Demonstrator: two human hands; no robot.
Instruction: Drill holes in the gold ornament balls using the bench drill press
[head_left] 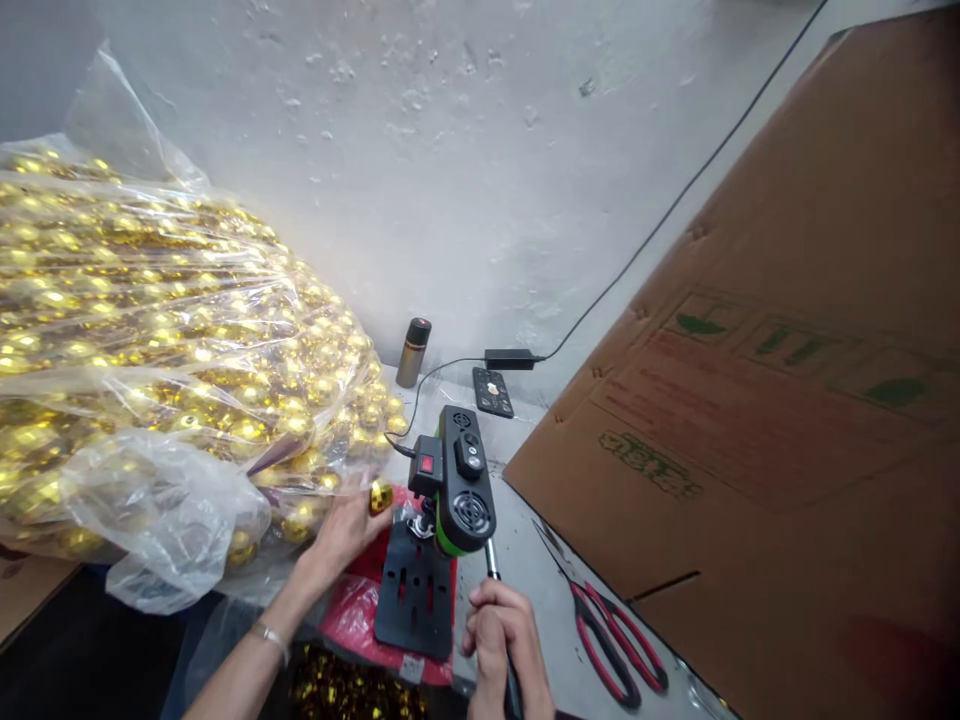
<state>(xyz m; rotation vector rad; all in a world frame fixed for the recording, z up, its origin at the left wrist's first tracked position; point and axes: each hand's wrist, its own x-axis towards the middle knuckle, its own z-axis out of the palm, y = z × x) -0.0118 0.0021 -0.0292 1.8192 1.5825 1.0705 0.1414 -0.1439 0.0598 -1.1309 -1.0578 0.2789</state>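
A small gold faceted ball (380,497) is between the fingers of my left hand (349,530), close to the left side of a black bench machine (466,480). The machine has round vents, a red switch and a slotted black base plate (416,590). My right hand (506,645) is wrapped round the dark grip of a rod (491,560). The rod's metal shaft runs up to the machine's lower end; whether it joins there is hidden. Under the base plate lies red plastic film (352,610).
A big clear bag (165,330) of gold balls fills the left. Scissors (615,640) lie at right beside a large cardboard box (750,400). Behind the machine are a spray can (413,353), a phone-like black object (492,392) and a power adapter (510,359) with its cable. Gold tinsel (352,685) shows below.
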